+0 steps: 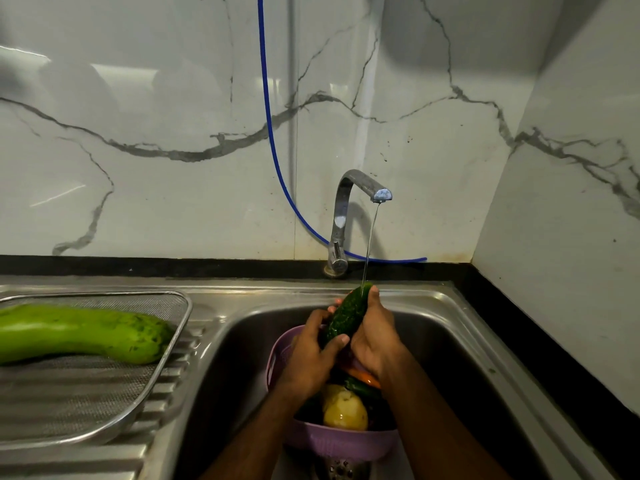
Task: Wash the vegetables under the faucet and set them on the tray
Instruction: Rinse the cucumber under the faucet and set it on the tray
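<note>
Over the steel sink, I hold a dark green cucumber tilted under a thin stream of water falling from the chrome faucet; the stream lands on the cucumber's upper end. Both of my hands are curled round it: the left hand grips the lower half, thumb laid across the skin near the bottom end, while the right hand wraps the other side, its fingers reaching up to the tip where the water strikes. Directly beneath my hands, inside the basin, sits a lilac colander holding more vegetables: a yellowish potato lies in plain sight, with a strip of orange carrot and something dark green beside it, partly hidden by my wrists so I cannot tell what it is. To my left, on the ribbed steel drainboard surface, rests the wire-mesh tray, and on it lies a long pale green bottle gourd, its rounded end near the tray's right rim and its other end running out of view. A blue hose hangs down the white marble-patterned wall and curves behind the faucet's base along the black edging at the back of the sink.
</note>
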